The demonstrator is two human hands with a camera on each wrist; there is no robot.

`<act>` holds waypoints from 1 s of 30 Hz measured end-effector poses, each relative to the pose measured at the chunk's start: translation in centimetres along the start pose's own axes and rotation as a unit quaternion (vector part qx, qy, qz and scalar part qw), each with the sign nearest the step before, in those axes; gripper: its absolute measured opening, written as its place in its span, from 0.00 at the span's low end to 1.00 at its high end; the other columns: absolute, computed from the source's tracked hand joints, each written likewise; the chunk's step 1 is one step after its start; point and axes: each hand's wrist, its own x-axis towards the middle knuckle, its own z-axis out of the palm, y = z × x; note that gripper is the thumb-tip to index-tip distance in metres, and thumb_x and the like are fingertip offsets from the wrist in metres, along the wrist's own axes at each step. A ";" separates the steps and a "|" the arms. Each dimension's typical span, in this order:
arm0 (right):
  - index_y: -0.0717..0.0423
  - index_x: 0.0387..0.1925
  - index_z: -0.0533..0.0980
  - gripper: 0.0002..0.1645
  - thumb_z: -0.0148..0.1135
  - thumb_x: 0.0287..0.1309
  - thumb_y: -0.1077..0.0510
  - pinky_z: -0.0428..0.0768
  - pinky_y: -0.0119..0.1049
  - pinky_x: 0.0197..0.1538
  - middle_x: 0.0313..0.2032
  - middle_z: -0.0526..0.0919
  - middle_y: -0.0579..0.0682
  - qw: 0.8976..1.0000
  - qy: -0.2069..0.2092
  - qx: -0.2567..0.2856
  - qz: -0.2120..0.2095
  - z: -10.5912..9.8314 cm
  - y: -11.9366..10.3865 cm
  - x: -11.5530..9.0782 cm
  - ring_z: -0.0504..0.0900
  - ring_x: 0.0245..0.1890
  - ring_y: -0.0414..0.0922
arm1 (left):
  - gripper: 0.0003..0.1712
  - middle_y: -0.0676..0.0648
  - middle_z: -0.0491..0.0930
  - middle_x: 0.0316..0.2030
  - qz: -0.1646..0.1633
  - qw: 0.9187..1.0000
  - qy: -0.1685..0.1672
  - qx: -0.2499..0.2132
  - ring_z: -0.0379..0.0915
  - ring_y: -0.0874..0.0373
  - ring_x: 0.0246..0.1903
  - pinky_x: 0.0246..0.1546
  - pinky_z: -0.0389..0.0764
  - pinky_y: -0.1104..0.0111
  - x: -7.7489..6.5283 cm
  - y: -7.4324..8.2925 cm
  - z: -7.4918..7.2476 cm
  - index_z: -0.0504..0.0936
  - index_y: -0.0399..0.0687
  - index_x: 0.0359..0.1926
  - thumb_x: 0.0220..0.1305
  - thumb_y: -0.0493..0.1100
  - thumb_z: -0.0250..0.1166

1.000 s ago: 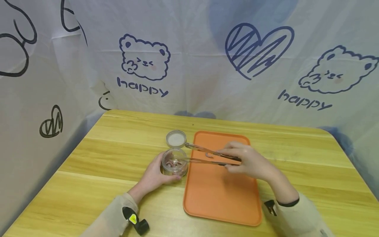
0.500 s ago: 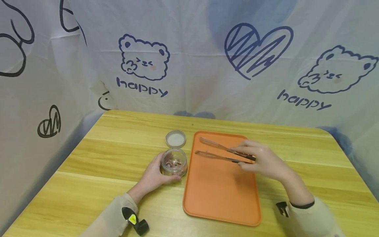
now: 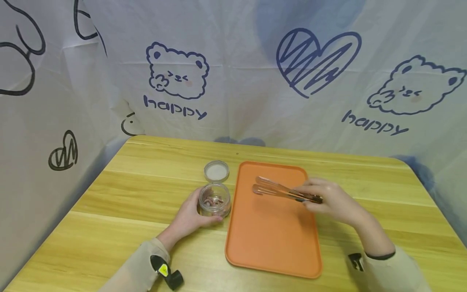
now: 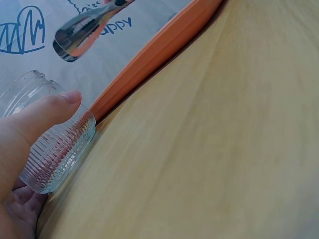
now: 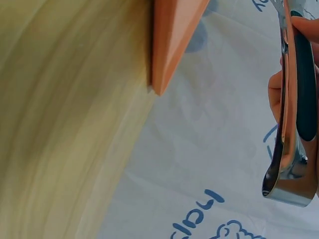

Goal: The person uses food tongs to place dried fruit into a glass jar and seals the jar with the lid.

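Observation:
My left hand holds a clear glass jar upright on the table, thumb on the near side. Small pinkish curled pieces lie inside it; their kind is unclear. In the left wrist view the ribbed jar shows under my thumb. With my right hand I grip metal tongs with dark handle grips, also seen in the right wrist view as tongs. Their tips are slightly apart above the orange tray, close to a small curled piece, which they partly hide.
A round jar lid lies just behind the jar, left of the tray. The wooden table ends at a white cloth with blue drawings, which hangs behind it and at the left.
My right hand has moved right, taking the tongs from the jar's mouth to over the tray. The tong arms have drawn closer together. The left hand and jar have stayed put.

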 end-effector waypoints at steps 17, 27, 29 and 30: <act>0.54 0.45 0.83 0.16 0.65 0.53 0.66 0.71 0.28 0.26 0.35 0.76 0.39 0.998 -0.057 -0.001 0.040 1.5 2.2 -0.5 0.69 0.27 0.36 | 0.58 0.42 0.71 0.58 -0.005 1.000 0.000 0.000 0.65 0.47 0.60 0.63 0.63 0.51 0.0 0.0 0.0 0.64 0.45 0.66 0.34 0.52 0.83; 0.55 0.47 0.82 0.15 0.64 0.56 0.65 0.71 0.29 0.27 0.35 0.76 0.41 0.995 -0.084 0.005 0.058 1.8 2.6 -0.3 0.69 0.28 0.37 | 0.57 0.44 0.71 0.58 -0.005 1.000 -0.004 -0.008 0.65 0.48 0.59 0.63 0.63 0.52 0.0 0.0 0.1 0.64 0.46 0.66 0.34 0.52 0.83; 0.55 0.47 0.82 0.16 0.64 0.56 0.66 0.71 0.29 0.28 0.35 0.76 0.41 0.995 -0.084 0.003 0.053 1.8 2.7 -0.3 0.70 0.28 0.37 | 0.57 0.44 0.71 0.58 -0.005 1.000 -0.004 -0.010 0.65 0.49 0.59 0.63 0.63 0.52 0.0 0.0 0.1 0.64 0.46 0.66 0.34 0.52 0.83; 0.55 0.47 0.82 0.16 0.64 0.56 0.66 0.71 0.29 0.28 0.35 0.76 0.41 0.995 -0.083 0.002 0.049 1.8 2.8 -0.3 0.70 0.29 0.37 | 0.57 0.44 0.71 0.58 -0.005 1.000 -0.005 -0.010 0.65 0.49 0.59 0.63 0.63 0.52 0.0 0.0 0.1 0.64 0.46 0.66 0.34 0.52 0.83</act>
